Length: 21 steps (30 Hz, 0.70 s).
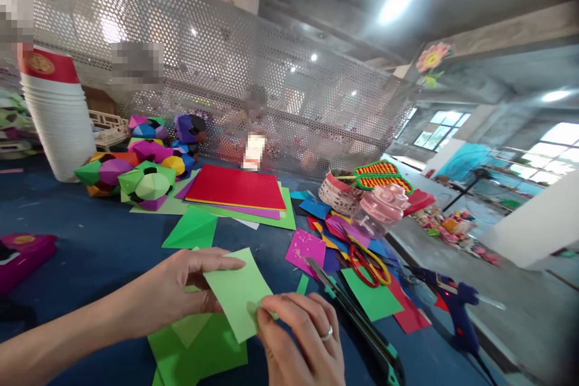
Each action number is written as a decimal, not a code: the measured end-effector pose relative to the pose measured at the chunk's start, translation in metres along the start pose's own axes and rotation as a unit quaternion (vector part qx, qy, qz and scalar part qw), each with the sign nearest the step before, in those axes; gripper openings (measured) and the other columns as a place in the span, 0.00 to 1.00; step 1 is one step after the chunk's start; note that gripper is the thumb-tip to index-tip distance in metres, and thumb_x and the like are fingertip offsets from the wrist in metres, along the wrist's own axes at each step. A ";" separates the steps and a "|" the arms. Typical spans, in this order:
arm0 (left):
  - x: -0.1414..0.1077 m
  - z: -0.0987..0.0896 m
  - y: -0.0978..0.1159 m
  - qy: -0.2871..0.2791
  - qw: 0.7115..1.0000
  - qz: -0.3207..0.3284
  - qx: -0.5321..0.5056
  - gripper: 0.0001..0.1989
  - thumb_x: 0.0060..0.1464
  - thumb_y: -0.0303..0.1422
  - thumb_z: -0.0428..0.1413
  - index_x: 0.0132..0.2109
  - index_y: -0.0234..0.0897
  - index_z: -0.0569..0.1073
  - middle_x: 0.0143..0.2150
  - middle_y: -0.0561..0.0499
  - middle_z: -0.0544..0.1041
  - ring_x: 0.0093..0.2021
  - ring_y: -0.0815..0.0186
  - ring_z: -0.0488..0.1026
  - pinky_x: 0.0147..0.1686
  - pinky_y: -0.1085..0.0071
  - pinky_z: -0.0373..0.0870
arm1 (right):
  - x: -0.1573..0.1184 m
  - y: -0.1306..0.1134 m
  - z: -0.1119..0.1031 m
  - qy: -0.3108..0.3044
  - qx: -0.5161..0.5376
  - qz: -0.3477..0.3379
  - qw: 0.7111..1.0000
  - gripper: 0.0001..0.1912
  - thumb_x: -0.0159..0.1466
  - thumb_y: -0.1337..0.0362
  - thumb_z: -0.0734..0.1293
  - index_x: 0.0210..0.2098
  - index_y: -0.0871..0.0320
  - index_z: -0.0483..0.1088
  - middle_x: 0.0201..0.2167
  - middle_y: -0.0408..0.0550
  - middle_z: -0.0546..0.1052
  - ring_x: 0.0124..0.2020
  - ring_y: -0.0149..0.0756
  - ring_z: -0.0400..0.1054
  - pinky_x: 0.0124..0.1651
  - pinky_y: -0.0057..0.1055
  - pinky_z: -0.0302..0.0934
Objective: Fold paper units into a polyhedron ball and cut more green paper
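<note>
Both hands, left hand [181, 292] and right hand [301, 338], fingers pinched shut on the light green paper square [237, 295] above the desk [90, 235].

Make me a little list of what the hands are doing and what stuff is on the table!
left hand: holds the light green paper square by its left edge
right hand: pinches the same square at its lower right side; ring on one finger
under the hands: green paper sheets
right of hands: utility knife, red and yellow scissors, blue glue gun
middle: stack of coloured paper, red on top
far left: folded paper balls, stack of paper cups
surface: blue table
</note>
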State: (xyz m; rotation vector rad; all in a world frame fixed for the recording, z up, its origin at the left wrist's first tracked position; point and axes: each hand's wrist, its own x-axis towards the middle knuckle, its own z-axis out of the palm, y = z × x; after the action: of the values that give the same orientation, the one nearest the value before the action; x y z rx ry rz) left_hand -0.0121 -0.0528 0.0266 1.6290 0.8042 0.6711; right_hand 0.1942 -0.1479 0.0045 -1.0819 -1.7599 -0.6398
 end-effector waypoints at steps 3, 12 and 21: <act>-0.002 -0.003 0.001 0.041 0.998 0.024 0.033 0.23 0.44 0.43 0.70 0.50 0.51 0.84 0.61 0.48 0.78 0.61 0.47 0.74 0.56 0.57 0.76 | 0.002 0.000 -0.002 -0.047 0.056 0.042 0.996 0.05 0.66 0.71 0.69 0.38 0.54 0.74 0.42 0.50 0.82 0.42 0.41 0.77 0.48 0.39 0.68; -0.013 -0.002 0.009 0.035 0.996 0.052 0.058 0.16 0.52 0.48 0.64 0.46 0.50 0.86 0.53 0.49 0.84 0.64 0.44 0.71 0.64 0.50 0.66 | 0.011 0.001 -0.004 -0.167 0.301 0.301 0.889 0.19 0.69 0.48 0.67 0.30 0.56 0.68 0.54 0.57 0.78 0.51 0.45 0.76 0.51 0.36 0.70; -0.010 0.007 -0.007 0.114 0.991 0.066 0.031 0.15 0.51 0.47 0.67 0.44 0.50 0.86 0.52 0.50 0.84 0.57 0.47 0.77 0.56 0.55 0.76 | 0.024 -0.005 0.002 -0.181 0.386 0.382 0.820 0.21 0.70 0.50 0.65 0.27 0.57 0.64 0.48 0.52 0.80 0.34 0.33 0.73 0.35 0.25 0.64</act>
State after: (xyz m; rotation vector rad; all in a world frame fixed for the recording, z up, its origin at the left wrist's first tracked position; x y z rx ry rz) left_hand -0.0131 -0.0640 0.0183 1.6927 0.8937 0.9471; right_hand 0.1847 -0.1397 0.0255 -1.1996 -1.4500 0.7718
